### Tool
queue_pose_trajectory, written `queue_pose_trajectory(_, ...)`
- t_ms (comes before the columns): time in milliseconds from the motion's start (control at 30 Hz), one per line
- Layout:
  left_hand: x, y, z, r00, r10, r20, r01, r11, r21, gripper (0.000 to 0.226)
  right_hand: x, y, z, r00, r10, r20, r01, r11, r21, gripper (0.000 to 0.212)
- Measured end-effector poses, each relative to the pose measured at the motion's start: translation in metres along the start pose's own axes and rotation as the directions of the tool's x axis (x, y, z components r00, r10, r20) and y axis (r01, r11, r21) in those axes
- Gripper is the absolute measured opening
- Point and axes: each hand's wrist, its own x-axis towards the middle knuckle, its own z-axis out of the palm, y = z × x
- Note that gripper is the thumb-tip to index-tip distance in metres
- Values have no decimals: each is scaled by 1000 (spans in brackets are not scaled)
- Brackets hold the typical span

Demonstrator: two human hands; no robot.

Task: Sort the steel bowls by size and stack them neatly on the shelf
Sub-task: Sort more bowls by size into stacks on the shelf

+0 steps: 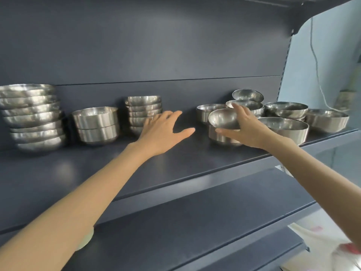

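Reaching up from the bottom corners of the frame, past the lower shelf (pixel 195 212) and onto the shelf (pixel 97 163) above. At centre, left grip (pixel 162 133) released, fingers spread flat and low, fingertips in front of the small stack (pixel 143 112); touching or just short, cannot tell. Looks like steadying that pile, or clearing a landing spot beside it. Right of centre, right grip (pixel 252 130) clasping the small bowl (pixel 222 118), thumb underneath, fingers over the far rim. Tilted mouth-forward, just above another bowl (pixel 220 136), probably lifted clear of the loose cluster (pixel 286 109) crowding the right side. Sized about like the small stack, so likely headed left. Further left, done work: two-bowl stack (pixel 95 124) mid-left, tall large stack (pixel 33 116) at far left, graded by size along the row. At the very back, one bowl tipped (pixel 248 95) on the heap against the back panel (pixel 156 45), waiting its turn
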Motion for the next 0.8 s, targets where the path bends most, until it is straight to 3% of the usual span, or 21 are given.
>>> queue_pose_trajectory(100,15,17,20,993,-49,105,76,960,-270,69,-5,12,2,999,40,9,-41,992,123,101)
queue_pose_trajectory(167,26,28,32,981,-88,173,162,863,-479,66,-6,19,3,997,73,11,-74,984,165,103)
queue_pose_trajectory(233,37,37,41,969,-128,212,230,783,-578,62,-4,25,4,996,91,5,-90,977,192,103)
queue_pose_trajectory(467,59,49,59,942,-220,253,336,631,-700,52,4,32,7,1000,21,-14,-17,976,219,101)
queue_pose_trajectory(567,57,52,64,942,-251,222,332,612,-717,40,6,33,11,999,-25,-35,32,977,211,101)
queue_pose_trajectory(800,52,39,60,916,-362,173,372,604,-705,39,19,30,18,999,-47,-3,45,948,314,97)
